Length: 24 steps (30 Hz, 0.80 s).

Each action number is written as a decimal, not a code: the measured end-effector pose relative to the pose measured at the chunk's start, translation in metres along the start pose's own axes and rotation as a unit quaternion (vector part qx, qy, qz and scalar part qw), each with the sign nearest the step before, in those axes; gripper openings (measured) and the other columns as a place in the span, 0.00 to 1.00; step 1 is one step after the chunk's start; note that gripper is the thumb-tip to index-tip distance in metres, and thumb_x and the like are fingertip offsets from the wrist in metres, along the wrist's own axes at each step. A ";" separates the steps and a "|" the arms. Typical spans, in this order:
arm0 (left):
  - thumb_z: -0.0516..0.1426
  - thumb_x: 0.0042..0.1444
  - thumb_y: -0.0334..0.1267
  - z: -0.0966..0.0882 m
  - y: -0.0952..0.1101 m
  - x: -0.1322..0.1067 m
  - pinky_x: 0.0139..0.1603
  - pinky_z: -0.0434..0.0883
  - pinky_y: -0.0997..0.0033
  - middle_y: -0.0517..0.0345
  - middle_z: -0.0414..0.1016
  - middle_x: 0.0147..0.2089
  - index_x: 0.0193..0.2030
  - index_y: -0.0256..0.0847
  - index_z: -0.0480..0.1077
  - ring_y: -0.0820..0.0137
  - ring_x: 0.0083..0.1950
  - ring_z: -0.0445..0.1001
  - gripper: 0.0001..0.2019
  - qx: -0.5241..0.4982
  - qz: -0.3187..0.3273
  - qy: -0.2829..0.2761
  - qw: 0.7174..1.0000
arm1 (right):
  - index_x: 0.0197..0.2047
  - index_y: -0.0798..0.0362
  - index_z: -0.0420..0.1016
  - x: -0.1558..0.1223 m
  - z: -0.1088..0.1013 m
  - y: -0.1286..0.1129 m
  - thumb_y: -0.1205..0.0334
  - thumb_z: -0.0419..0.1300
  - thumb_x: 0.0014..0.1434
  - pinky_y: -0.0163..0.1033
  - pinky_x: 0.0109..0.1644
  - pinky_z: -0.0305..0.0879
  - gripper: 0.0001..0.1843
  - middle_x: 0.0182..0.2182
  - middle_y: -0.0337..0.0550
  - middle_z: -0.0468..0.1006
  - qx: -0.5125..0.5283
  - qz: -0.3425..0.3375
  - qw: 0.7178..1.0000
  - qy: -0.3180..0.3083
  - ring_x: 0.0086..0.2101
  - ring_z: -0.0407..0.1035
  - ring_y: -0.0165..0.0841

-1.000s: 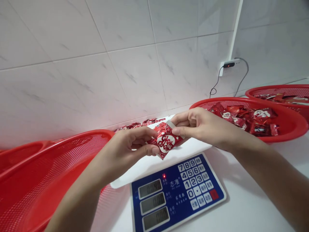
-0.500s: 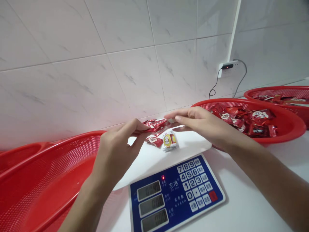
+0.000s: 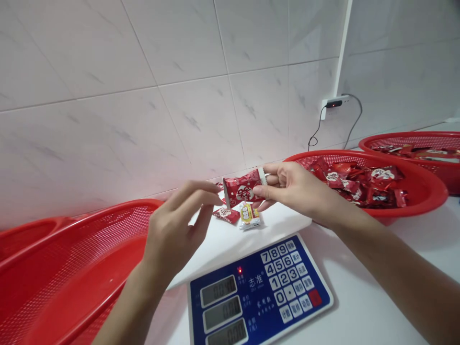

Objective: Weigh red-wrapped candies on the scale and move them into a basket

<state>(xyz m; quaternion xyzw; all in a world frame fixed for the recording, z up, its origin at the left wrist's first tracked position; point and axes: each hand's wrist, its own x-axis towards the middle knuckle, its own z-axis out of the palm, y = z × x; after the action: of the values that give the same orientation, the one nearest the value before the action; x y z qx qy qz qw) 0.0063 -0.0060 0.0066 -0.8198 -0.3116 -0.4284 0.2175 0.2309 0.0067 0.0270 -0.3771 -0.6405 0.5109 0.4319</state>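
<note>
Red candy packet (image 3: pixel 239 188) in right fingers (image 3: pixel 276 168), two packets (image 3: pixel 225 215) on scale (image 3: pixel 230 249)

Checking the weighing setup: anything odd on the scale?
The yellow-and-white packet on the scale's white platform stands out: the packet beside it and those in the basket behind are red.

Look at that, a left hand (image 3: pixel 171 235) and a right hand (image 3: pixel 293 189) on slim, bare forearms (image 3: pixel 391 268) either side of the digital scale (image 3: pixel 258 287), with long, tapering fingers (image 3: pixel 194 191)!
</note>
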 end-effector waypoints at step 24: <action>0.66 0.64 0.35 -0.002 0.000 0.004 0.34 0.77 0.87 0.61 0.84 0.36 0.45 0.45 0.78 0.78 0.34 0.81 0.05 -0.462 -0.312 -0.098 0.824 | 0.56 0.59 0.81 -0.006 -0.004 -0.002 0.77 0.58 0.65 0.33 0.50 0.76 0.19 0.46 0.47 0.85 0.041 -0.021 0.990 -0.132 0.39 0.79 0.28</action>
<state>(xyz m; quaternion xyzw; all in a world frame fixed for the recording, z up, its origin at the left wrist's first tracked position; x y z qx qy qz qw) 0.0062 -0.0060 0.0111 -0.7210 -0.3356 -0.4848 -0.3639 0.2365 0.0017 0.0287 -0.2748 -0.6781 0.5726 0.3698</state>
